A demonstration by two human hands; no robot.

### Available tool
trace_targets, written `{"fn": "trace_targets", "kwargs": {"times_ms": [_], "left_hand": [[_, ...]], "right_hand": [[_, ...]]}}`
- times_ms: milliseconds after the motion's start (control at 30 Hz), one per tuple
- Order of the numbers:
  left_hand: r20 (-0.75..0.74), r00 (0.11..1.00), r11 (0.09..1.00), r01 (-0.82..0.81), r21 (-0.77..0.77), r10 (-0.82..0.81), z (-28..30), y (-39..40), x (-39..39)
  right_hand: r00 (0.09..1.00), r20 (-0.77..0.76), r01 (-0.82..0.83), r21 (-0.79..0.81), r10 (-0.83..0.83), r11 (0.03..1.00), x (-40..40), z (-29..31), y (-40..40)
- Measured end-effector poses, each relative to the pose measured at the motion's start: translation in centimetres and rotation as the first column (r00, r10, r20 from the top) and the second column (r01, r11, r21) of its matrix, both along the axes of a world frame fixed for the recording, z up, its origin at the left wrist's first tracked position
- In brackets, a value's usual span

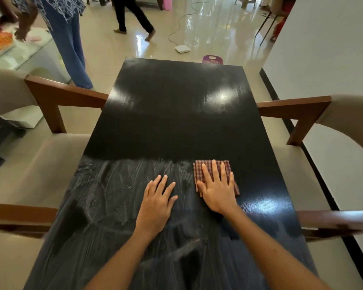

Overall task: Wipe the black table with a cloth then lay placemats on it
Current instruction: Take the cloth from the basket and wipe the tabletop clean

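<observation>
The long black table (176, 122) stretches away from me. Its near half carries pale wipe streaks; the far half looks dark and glossy. A folded red checked cloth (200, 167) lies flat on the table right of centre. My right hand (217, 189) presses on it with straight, spread fingers. My left hand (156, 201) rests flat on the bare tabletop just left of the cloth, fingers straight. No placemats are in view.
Wooden armchairs with beige seats stand on both sides: left (57, 95) and right (302, 111). A purple chair back (212, 59) shows beyond the far edge. Two people stand on the shiny floor at the back left. A white wall (323, 49) runs along the right.
</observation>
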State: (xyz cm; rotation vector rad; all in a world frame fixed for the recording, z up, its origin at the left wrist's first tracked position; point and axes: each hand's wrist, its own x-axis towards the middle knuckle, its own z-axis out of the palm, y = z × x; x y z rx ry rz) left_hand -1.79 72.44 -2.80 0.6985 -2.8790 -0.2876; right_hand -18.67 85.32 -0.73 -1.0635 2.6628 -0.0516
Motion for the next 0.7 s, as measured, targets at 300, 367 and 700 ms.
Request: {"fn": "trace_targets", "kwargs": {"times_ms": [300, 367, 700], "left_hand": [[0.035, 0.999, 1.000, 0.000, -0.002, 0.000, 0.3, 0.2, 0.0], [0.040, 0.999, 1.000, 0.009, -0.001, -0.009, 0.2, 0.1, 0.1], [-0.003, 1.000, 1.000, 0.014, 0.003, -0.014, -0.4, 0.0, 0.1]], "right_hand": [[0.993, -0.115, 0.018, -0.062, -0.025, 0.998, 9.2, -1.5, 5.6], [0.992, -0.119, 0.028, -0.061, -0.035, 0.998, 8.6, -1.6, 4.4], [0.994, 0.026, 0.103, -0.018, -0.102, 0.995, 0.7, 0.4, -6.6]]}}
